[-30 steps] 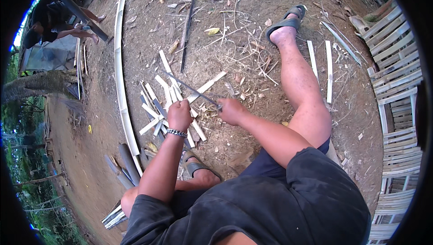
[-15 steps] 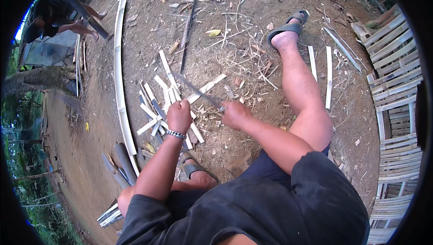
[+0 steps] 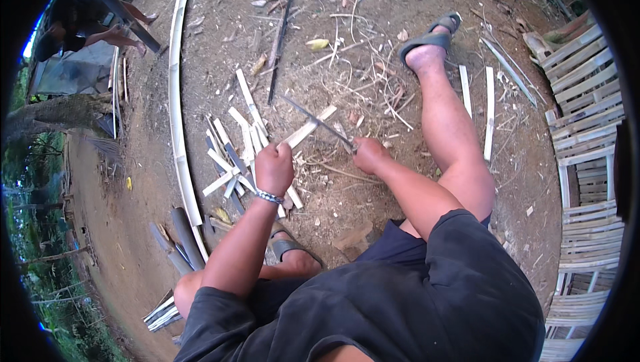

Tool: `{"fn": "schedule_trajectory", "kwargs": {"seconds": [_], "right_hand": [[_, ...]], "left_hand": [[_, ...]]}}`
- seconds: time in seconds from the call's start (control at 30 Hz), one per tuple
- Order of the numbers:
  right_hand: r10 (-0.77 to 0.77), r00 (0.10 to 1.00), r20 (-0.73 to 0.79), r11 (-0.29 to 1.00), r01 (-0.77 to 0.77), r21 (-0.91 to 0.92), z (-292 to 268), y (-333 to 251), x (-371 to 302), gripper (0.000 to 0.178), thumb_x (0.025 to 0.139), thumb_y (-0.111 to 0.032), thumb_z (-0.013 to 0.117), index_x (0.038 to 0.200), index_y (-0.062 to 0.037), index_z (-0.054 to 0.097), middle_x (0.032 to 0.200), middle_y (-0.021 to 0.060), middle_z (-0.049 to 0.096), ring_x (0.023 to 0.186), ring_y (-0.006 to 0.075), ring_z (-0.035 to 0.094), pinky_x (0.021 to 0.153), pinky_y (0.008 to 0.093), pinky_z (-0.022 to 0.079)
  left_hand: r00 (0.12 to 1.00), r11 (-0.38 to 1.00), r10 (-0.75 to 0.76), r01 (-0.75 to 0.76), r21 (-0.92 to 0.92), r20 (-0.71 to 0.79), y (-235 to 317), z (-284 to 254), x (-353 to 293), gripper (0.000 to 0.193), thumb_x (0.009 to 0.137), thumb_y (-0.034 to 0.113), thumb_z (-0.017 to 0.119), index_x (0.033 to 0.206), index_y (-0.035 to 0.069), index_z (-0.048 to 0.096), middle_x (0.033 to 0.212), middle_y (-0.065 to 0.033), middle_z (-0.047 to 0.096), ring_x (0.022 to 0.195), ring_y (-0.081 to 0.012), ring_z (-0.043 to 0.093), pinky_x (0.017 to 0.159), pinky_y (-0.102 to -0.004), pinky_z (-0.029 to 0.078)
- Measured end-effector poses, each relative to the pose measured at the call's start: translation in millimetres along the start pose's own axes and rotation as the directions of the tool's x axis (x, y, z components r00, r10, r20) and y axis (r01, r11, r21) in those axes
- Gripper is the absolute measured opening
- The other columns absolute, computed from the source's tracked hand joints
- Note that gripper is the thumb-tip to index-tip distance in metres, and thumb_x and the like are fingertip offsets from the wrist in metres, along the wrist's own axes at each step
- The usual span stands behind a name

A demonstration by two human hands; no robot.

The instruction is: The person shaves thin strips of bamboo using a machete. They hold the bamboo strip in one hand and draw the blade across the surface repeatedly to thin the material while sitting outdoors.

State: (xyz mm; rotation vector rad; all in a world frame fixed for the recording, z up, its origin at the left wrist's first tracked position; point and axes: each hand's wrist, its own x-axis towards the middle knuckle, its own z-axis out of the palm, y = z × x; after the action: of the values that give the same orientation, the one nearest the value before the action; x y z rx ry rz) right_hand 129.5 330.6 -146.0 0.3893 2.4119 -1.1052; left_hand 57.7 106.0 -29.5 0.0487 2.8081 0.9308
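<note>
My left hand (image 3: 274, 167), with a bracelet at the wrist, is closed round the near end of a pale split-bamboo strip (image 3: 301, 135). The strip points away to the right, just above the ground. In my right hand (image 3: 371, 157) is a long, narrow-bladed knife (image 3: 337, 137), its handle mostly hidden by the fingers. Its dark blade slants to the upper left and crosses the strip near the far end; whether it touches is unclear. Beneath and left of my left hand lies a loose pile of cut bamboo strips (image 3: 248, 99), pale and dark.
A long bamboo length (image 3: 176, 95) lies to the left, a thin dark one (image 3: 283, 35) ahead. Two pale strips (image 3: 489, 112) rest beside my right leg. A slatted bamboo structure (image 3: 587, 115) stands at right. Another person's legs (image 3: 110, 37) show at upper left. Shavings litter the dirt.
My right hand has shifted right with the knife, whose blade now lies farther out along the strip. My left hand, still gripping the strip, has moved slightly right.
</note>
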Motion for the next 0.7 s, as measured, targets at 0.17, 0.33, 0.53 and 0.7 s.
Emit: {"fn": "schedule_trajectory", "kwargs": {"seconds": [0.17, 0.33, 0.53, 0.7], "right_hand": [[-0.121, 0.976, 0.182, 0.988, 0.136, -0.068, -14, -107, -41, 0.034, 0.091, -0.007, 0.054, 0.124, -0.0072, 0.062, 0.099, 0.0205, 0.069, 0.096, 0.0345, 0.069, 0.084, 0.0424, 0.055], [0.128, 0.988, 0.089, 0.989, -0.121, -0.079, -2, -2, 23, 0.027, 0.090, -0.008, 0.056, 0.114, -0.0011, 0.065, 0.098, 0.0216, 0.070, 0.094, 0.0379, 0.069, 0.083, 0.0453, 0.055], [-0.025, 0.977, 0.212, 0.997, 0.010, 0.074, -8, -74, -14, 0.029, 0.089, -0.011, 0.058, 0.117, -0.0061, 0.064, 0.103, 0.0203, 0.069, 0.092, 0.0344, 0.069, 0.081, 0.0450, 0.056], [0.245, 0.957, 0.152, 0.969, -0.237, -0.074, 2, 5, 27, 0.041, 0.089, -0.015, 0.061, 0.130, -0.0094, 0.061, 0.118, 0.0219, 0.067, 0.107, 0.0358, 0.067, 0.096, 0.0422, 0.052]], "left_hand": [[0.997, 0.996, -0.074, 0.073, -0.041, -0.020, -26, -16, 7, 0.043, 0.092, 0.029, 0.051, 0.072, -0.008, 0.059, 0.066, -0.0308, 0.058, 0.063, -0.0469, 0.059, 0.061, -0.0501, 0.046], [1.000, 0.998, -0.018, 0.017, 0.067, 0.016, 16, 1, -5, 0.042, 0.093, 0.031, 0.055, 0.080, -0.008, 0.063, 0.072, -0.0318, 0.062, 0.067, -0.0473, 0.062, 0.065, -0.0520, 0.048], [0.997, 0.991, -0.079, 0.077, -0.109, -0.010, -14, -5, 11, 0.043, 0.093, 0.029, 0.053, 0.071, -0.008, 0.059, 0.066, -0.0310, 0.059, 0.064, -0.0459, 0.061, 0.062, -0.0506, 0.047], [0.994, 0.978, -0.105, 0.108, -0.181, 0.027, 3, -11, 6, 0.042, 0.095, 0.029, 0.053, 0.069, -0.004, 0.057, 0.053, -0.0168, 0.057, 0.047, -0.0284, 0.061, 0.051, -0.0424, 0.048]]}}
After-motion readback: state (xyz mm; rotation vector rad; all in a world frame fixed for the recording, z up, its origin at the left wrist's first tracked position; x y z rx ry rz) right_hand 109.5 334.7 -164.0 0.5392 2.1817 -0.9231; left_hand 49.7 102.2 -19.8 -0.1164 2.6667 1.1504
